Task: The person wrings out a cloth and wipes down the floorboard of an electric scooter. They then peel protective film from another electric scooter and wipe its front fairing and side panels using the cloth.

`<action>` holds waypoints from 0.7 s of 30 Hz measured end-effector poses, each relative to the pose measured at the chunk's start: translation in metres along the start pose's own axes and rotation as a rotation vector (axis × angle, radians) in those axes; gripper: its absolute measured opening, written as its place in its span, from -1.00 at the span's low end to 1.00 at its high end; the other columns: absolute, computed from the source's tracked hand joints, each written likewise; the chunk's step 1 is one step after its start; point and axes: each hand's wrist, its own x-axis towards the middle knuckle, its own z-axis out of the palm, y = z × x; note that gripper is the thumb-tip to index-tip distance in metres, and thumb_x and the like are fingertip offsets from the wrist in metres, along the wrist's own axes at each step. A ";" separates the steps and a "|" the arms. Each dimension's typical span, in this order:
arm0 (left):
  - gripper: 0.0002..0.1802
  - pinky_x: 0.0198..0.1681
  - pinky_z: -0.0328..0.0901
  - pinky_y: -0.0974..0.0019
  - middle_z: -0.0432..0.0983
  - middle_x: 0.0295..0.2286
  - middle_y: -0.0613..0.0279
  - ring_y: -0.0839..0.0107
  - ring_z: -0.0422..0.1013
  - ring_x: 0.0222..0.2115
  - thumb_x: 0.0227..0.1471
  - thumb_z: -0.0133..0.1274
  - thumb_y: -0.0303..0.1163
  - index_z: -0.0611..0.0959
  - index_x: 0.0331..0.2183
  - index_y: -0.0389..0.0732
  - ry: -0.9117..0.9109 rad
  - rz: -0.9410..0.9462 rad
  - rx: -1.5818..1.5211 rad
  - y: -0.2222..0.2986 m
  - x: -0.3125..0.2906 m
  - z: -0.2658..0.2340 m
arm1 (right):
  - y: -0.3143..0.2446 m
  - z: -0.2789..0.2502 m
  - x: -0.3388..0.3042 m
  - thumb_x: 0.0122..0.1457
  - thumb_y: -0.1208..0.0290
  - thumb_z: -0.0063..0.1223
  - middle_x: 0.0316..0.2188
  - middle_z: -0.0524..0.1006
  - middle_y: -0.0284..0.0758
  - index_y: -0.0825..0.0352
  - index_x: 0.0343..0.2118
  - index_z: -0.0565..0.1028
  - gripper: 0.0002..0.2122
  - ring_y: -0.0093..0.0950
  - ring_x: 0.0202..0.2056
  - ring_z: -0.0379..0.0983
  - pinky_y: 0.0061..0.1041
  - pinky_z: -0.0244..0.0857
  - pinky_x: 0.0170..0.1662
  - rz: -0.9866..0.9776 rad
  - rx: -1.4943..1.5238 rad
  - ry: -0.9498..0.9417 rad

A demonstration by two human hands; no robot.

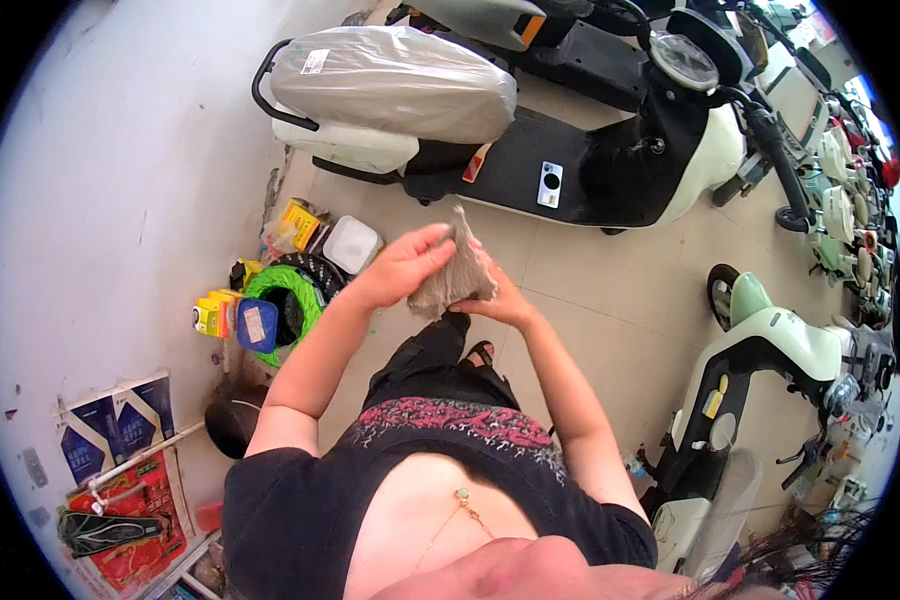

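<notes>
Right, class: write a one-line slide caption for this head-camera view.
Both hands, left hand and right hand, grip a grey rag above a tiled floor, a parked black-and-cream scooter ahead.

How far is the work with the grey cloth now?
Done: nothing visibly finished. In hand: the left hand and the right hand both grip the grey cloth in the air above the floor. Left: the cloth touches no scooter; the nearest scooter stands beyond it.

You wear a black short-sleeved top — its lower hem carries a red patterned band — and dark trousers. A thin gold chain with a small pale-green pendant hangs at your chest — your forearms are bare, and open sandals show on your feet.
</notes>
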 end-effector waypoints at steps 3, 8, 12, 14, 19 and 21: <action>-0.72 -0.18 0.21 0.43 0.37 -0.29 0.28 0.52 0.31 -0.27 0.08 -0.27 -0.34 0.39 -0.19 -0.26 0.092 0.046 -0.108 0.011 0.009 -0.036 | 0.020 -0.006 0.022 -0.20 0.35 0.20 -0.14 0.36 -0.28 0.32 -0.02 0.20 -0.38 -0.48 -0.12 0.26 -0.53 0.09 -0.03 0.148 0.076 -0.277; -0.71 -0.18 0.20 0.44 0.39 -0.29 0.27 0.50 0.31 -0.26 0.09 -0.28 -0.32 0.40 -0.19 -0.24 0.432 0.044 -0.277 -0.004 0.032 -0.102 | 0.044 -0.020 0.018 0.04 0.25 -0.09 -0.13 0.34 -0.27 0.33 -0.02 0.20 -0.56 -0.49 -0.13 0.27 -0.50 0.12 -0.04 0.596 0.269 -0.400; -0.70 -0.14 0.18 0.43 0.38 -0.27 0.30 0.53 0.29 -0.25 0.09 -0.29 -0.32 0.41 -0.18 -0.24 0.434 0.006 -0.116 -0.024 0.064 -0.121 | 0.026 -0.019 0.037 0.17 0.20 -0.40 -0.11 0.31 -0.23 0.35 0.02 0.11 -0.58 -0.39 -0.10 0.27 -0.39 0.09 0.00 0.588 0.762 -0.077; -0.66 -0.12 0.15 0.40 0.37 -0.23 0.23 0.46 0.29 -0.22 0.07 -0.24 -0.25 0.40 -0.15 -0.22 0.271 -0.173 0.228 -0.024 0.074 -0.101 | 0.027 -0.021 0.052 0.16 0.12 -0.45 -0.10 0.30 -0.22 0.35 0.03 0.10 -0.54 -0.37 -0.09 0.26 -0.39 0.07 0.01 0.583 0.998 -0.007; -0.58 -0.01 0.06 0.36 0.30 -0.11 0.12 0.37 0.22 -0.10 0.05 -0.22 -0.18 0.38 -0.11 -0.23 -0.237 -0.063 0.497 -0.038 0.100 -0.076 | 0.026 -0.046 0.082 0.10 -0.09 -0.51 -0.07 0.26 -0.22 0.32 0.02 0.12 -0.42 -0.30 -0.06 0.23 -0.31 0.12 -0.01 0.703 1.232 0.170; -0.57 -0.01 0.06 0.35 0.31 -0.12 0.14 0.36 0.23 -0.10 0.05 -0.22 -0.16 0.38 -0.11 -0.23 0.049 -0.104 0.324 -0.058 0.118 -0.091 | 0.035 -0.056 0.089 0.10 0.02 -0.32 -0.07 0.26 -0.22 0.32 0.01 0.12 -0.48 -0.31 -0.07 0.24 -0.31 0.16 -0.04 0.627 1.285 0.015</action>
